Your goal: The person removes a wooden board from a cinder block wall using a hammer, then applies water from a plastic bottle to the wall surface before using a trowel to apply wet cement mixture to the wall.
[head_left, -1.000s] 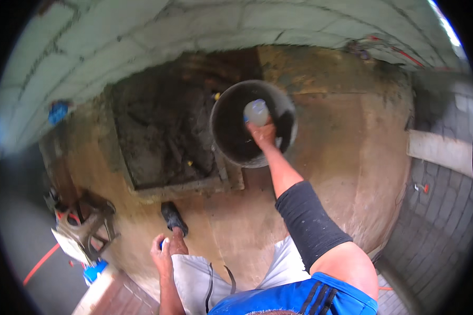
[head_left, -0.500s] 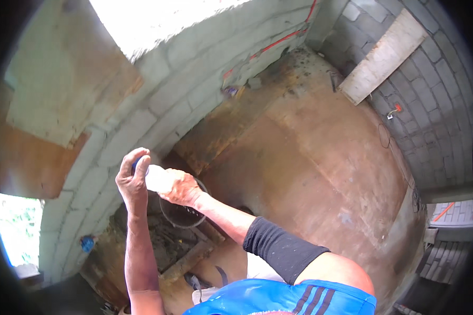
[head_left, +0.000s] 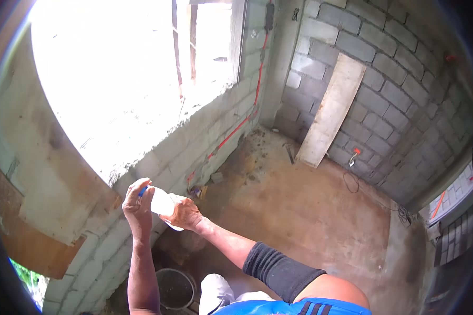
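Note:
A white bottle (head_left: pixel 162 203) is held out at arm's length, between my two hands. My left hand (head_left: pixel 138 209) has its fingers closed round the end with a blue cap (head_left: pixel 143 190). Around the other end of the bottle wraps my right hand (head_left: pixel 185 212), which hides part of it. Behind the hands stands the concrete block wall (head_left: pixel 165 165). Below them, on the floor, is a round bucket (head_left: pixel 192 286), partly covered by my left forearm.
A bright window opening (head_left: pixel 126 79) breaks the wall at the left. Plywood sheets (head_left: pixel 42 173) cover the wall beside it. One long board (head_left: pixel 333 107) leans against the far block wall (head_left: pixel 394 100). A loose cable (head_left: pixel 403 215) lies at the right edge of the brown floor (head_left: pixel 299 220).
My view has tilted up, so more of the window and far wall shows. Both hands still grip the bottle and cap; the bucket now sits lower in the picture.

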`<act>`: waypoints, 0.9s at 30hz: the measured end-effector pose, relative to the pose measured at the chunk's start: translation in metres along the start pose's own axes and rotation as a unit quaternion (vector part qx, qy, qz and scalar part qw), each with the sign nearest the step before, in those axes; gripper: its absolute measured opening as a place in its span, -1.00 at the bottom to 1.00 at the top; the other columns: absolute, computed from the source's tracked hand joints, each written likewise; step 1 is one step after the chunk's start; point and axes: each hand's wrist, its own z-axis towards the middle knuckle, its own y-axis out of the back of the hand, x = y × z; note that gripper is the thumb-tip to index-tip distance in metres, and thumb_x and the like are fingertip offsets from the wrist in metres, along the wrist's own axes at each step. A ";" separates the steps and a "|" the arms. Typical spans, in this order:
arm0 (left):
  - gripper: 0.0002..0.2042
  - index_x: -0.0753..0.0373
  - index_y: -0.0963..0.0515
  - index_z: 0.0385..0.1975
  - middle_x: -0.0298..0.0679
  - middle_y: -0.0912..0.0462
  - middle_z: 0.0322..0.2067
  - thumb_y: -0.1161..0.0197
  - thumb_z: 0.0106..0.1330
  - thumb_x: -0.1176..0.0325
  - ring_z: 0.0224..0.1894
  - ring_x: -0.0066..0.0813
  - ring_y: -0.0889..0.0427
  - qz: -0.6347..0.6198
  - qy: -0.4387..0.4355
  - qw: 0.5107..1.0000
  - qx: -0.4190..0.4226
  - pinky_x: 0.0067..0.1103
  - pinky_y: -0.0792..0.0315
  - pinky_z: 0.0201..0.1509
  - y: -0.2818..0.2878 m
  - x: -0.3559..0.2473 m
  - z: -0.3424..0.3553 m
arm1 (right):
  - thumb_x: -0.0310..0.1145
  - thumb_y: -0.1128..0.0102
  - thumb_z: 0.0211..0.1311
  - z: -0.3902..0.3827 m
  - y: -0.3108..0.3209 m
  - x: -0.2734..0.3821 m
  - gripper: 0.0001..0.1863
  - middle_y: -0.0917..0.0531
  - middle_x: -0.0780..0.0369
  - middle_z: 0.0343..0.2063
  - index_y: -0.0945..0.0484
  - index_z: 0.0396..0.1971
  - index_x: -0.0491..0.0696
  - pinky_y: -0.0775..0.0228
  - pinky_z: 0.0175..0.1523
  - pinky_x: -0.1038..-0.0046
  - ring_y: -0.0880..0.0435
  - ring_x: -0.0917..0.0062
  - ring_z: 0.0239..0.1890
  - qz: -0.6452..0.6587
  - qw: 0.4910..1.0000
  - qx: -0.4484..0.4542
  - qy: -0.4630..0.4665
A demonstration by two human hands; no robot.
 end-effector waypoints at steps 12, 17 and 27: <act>-0.81 0.35 -0.63 -0.12 -0.16 -0.67 -0.17 -0.23 0.32 0.48 -0.13 -0.40 -0.66 0.014 -0.049 0.968 0.244 -0.54 -0.50 -0.02 -0.158 0.015 0.166 | 0.05 -0.38 -0.05 0.116 0.130 -0.114 -0.38 -0.68 -0.06 -0.36 -0.52 -0.21 -0.23 -0.57 -0.09 0.18 -0.71 0.07 -0.23 -0.043 0.994 -0.095 -0.022; -0.77 0.32 -0.56 -0.11 -0.23 -0.64 -0.30 -0.29 0.34 0.34 -0.24 -0.52 -0.62 0.025 -0.041 0.969 0.244 -0.54 -0.49 -0.13 -0.272 -0.005 0.201 | -0.06 -0.45 -0.04 0.149 0.234 -0.152 -0.35 -0.70 0.03 -0.32 -0.51 -0.06 -0.23 -0.56 -0.03 0.29 -0.73 0.23 -0.19 0.099 0.994 -0.045 -0.021; -0.74 0.42 -0.57 -0.30 -0.17 -0.64 -0.52 -0.21 0.41 0.28 -0.47 -0.48 -0.60 -0.013 -0.064 0.995 0.070 -0.50 -0.47 -0.34 -0.523 -0.014 0.301 | 0.17 -0.53 -0.09 0.184 0.418 -0.316 0.13 -0.61 -0.04 -0.02 -0.18 0.35 -0.20 -0.51 0.08 0.29 -0.67 0.24 -0.02 0.056 0.982 -0.174 0.039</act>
